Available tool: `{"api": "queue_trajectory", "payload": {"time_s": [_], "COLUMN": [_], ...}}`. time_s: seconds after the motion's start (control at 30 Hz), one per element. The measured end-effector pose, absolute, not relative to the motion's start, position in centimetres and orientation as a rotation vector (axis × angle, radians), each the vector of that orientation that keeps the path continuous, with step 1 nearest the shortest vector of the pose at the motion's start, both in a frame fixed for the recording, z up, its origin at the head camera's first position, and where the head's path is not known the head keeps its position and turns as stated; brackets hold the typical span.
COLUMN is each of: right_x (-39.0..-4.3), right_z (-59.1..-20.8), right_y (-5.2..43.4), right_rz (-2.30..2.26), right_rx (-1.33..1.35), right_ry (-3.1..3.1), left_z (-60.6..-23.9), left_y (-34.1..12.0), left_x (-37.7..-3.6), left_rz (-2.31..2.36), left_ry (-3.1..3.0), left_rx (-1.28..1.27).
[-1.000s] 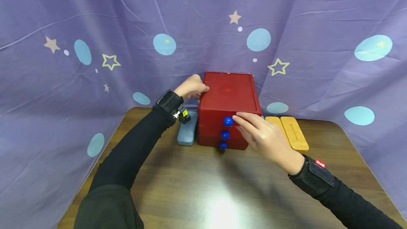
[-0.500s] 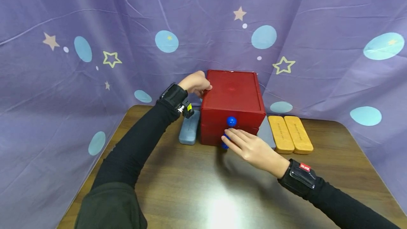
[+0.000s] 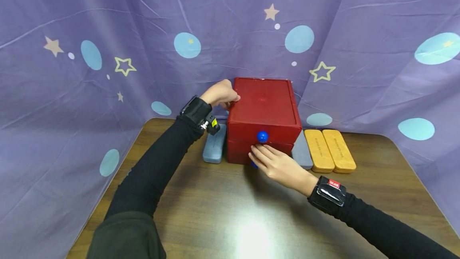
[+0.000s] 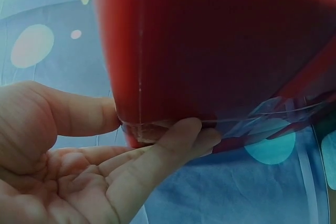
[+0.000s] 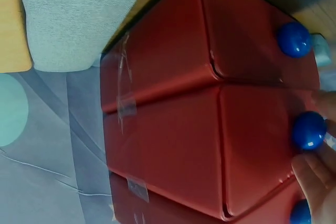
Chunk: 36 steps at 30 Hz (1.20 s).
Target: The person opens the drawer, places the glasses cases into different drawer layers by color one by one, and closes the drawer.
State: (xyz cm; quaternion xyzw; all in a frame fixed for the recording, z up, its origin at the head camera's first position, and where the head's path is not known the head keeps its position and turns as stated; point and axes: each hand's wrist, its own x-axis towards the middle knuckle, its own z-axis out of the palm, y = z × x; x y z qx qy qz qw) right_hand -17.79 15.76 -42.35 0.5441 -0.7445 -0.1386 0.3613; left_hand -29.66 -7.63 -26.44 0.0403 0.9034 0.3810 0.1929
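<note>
A red box of stacked drawers (image 3: 264, 101) stands at the back of the table, each drawer front with a round blue knob. My left hand (image 3: 221, 93) grips its rear left upper edge; in the left wrist view the thumb and fingers (image 4: 173, 145) close on the red edge from either side. My right hand (image 3: 278, 167) is at the front, thumb and fingertips around the middle blue knob (image 5: 308, 130). Above it the top knob (image 3: 262, 136) is uncovered. The lowest knob (image 3: 254, 164) shows partly below the fingers. The drawer fronts look closed in the right wrist view.
A light blue case (image 3: 214, 145) lies left of the box. On its right are a grey-blue case (image 3: 302, 152) and two yellow cases (image 3: 319, 151) side by side. The wooden table (image 3: 201, 211) meets a purple patterned curtain (image 3: 230, 19) behind.
My right hand has moved down from beside the top knob to the middle knob, uncovering the top one. The left hand keeps its grip on the box.
</note>
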Motion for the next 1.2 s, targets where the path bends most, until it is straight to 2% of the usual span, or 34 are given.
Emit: {"api": "queue_trajectory", "payload": {"time_s": [0.73,1.2], "right_x": [-19.1,-18.2], "right_z": [-42.9,-42.7], "right_y": [15.2,15.0], "right_rz": [-0.412,-0.407], "right_rx": [1.412,1.459], "right_ry": [-1.730,-1.702], "left_z": [-26.4,-26.6], "left_y": [-7.7,-8.0], "left_x": [-29.8,-30.0], "left_rz": [1.149,1.146], "left_ry": [2.474,2.466], "left_rx": [0.097,0.097]}}
